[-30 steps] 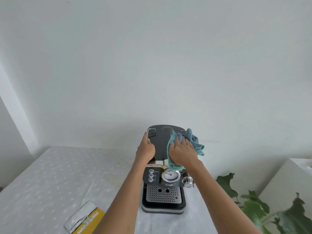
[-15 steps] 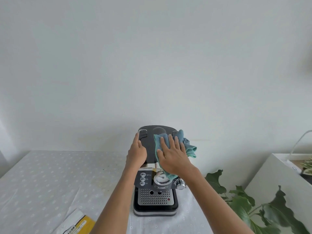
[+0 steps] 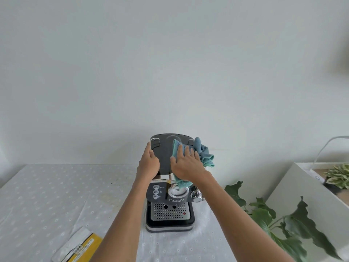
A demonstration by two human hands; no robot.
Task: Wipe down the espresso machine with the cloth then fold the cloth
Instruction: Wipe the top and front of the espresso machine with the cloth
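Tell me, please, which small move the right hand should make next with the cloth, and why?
Probably slide the right hand leftward, pressing the cloth across the dark top of the espresso machine. The hand lies flat on the cloth at the top's right side, and the bare part lies toward the left hand, which holds the machine's left edge.

Only two forearms and two hands are showing of the person. The left forearm (image 3: pixel 120 220) and the right forearm (image 3: pixel 236 214) are appearing bare along their whole visible length, slim and smooth. The left hand (image 3: pixel 149 163) and the right hand (image 3: pixel 186 164) are likewise going uncovered, with finer nail detail staying too small to tell.
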